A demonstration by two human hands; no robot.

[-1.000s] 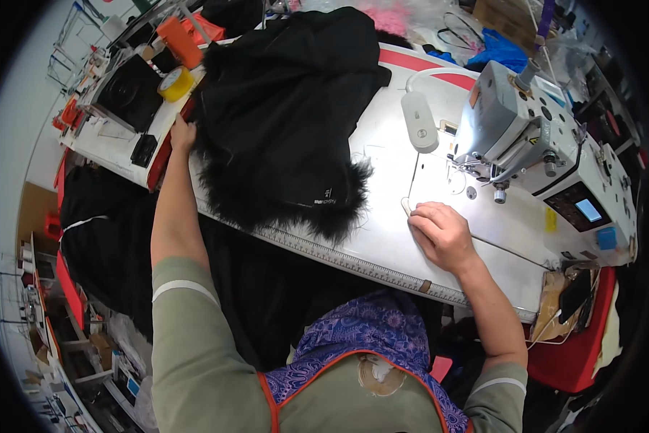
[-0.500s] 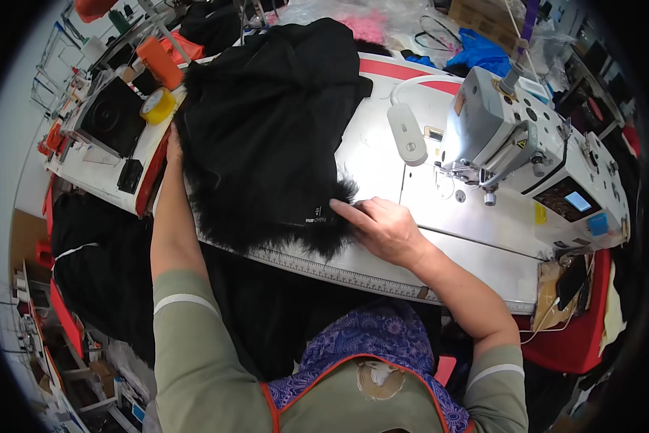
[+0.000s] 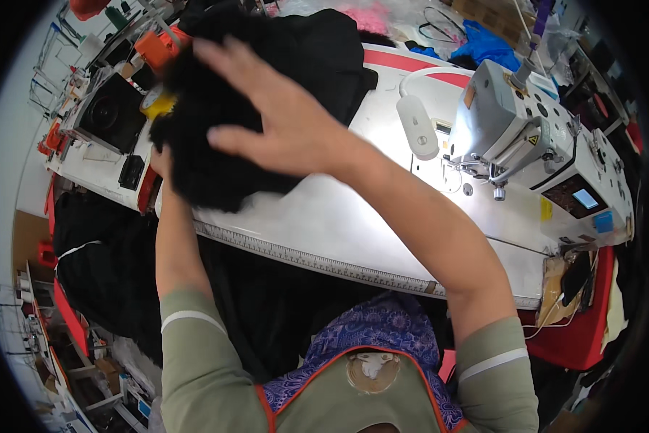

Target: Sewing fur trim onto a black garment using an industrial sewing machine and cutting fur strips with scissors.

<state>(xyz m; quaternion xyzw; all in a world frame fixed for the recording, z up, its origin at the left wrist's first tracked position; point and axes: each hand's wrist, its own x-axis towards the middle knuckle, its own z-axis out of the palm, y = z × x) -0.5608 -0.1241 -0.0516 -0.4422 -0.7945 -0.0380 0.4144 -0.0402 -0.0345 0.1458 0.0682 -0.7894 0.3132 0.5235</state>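
The black garment with furry trim (image 3: 216, 173) is bunched up on the left part of the white sewing table (image 3: 339, 238). My right hand (image 3: 281, 123) is over it, fingers spread and a little blurred, not gripping anything I can see. My left hand (image 3: 162, 159) is at the garment's left edge, beside the red edge of a side board; its fingers are mostly hidden by the black fur. To the right stands a white industrial sewing machine (image 3: 497, 123), with a lamp (image 3: 417, 130) by its needle.
The white side board (image 3: 104, 173) holds a black boxy object (image 3: 108, 112), yellow tape (image 3: 153, 106) and an orange item (image 3: 155, 52). Blue and pink materials (image 3: 487, 47) lie behind the table. A ruler strip (image 3: 303, 260) runs along the front edge, with dark cloth below.
My right hand has moved up and leftward from the table onto the garment. The garment's near furry part has been lifted away from the front edge and bunched toward the back left.
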